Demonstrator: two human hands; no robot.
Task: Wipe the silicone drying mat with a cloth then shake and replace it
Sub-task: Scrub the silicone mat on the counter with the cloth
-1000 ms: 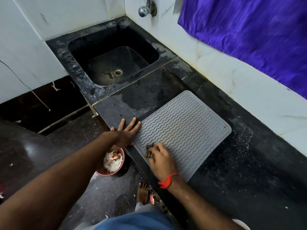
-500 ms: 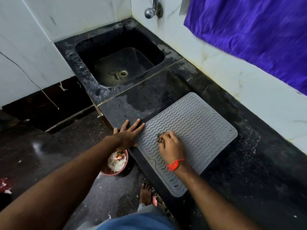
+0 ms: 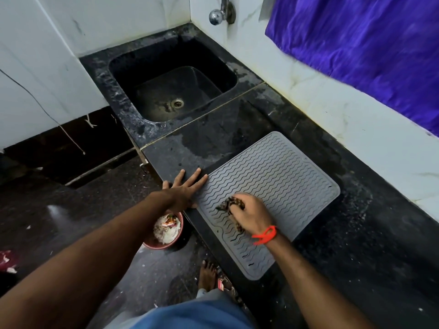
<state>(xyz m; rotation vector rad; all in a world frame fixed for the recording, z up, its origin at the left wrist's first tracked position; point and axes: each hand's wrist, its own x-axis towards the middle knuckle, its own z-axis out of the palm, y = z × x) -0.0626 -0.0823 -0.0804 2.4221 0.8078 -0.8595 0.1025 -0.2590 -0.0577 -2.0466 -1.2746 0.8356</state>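
Observation:
A grey silicone drying mat (image 3: 273, 176) with wavy ridges lies flat on the black stone counter (image 3: 356, 233). My right hand (image 3: 253, 214), with an orange band at the wrist, presses a small dark patterned cloth (image 3: 231, 203) onto the mat's near-left part. The cloth is bunched under the fingers and mostly hidden. My left hand (image 3: 184, 188) lies flat with fingers spread on the counter, its fingertips touching the mat's left edge.
A black sink (image 3: 171, 86) with a drain sits beyond the mat, a tap (image 3: 221, 13) above it. A purple curtain (image 3: 356, 48) hangs on the right wall. On the floor below the counter edge stands a red bowl (image 3: 166, 230) of scraps, near my bare foot (image 3: 207, 274).
My right hand has slid the cloth across the mat, further away from the near edge toward its middle. The left hand stays flat at the mat's left edge.

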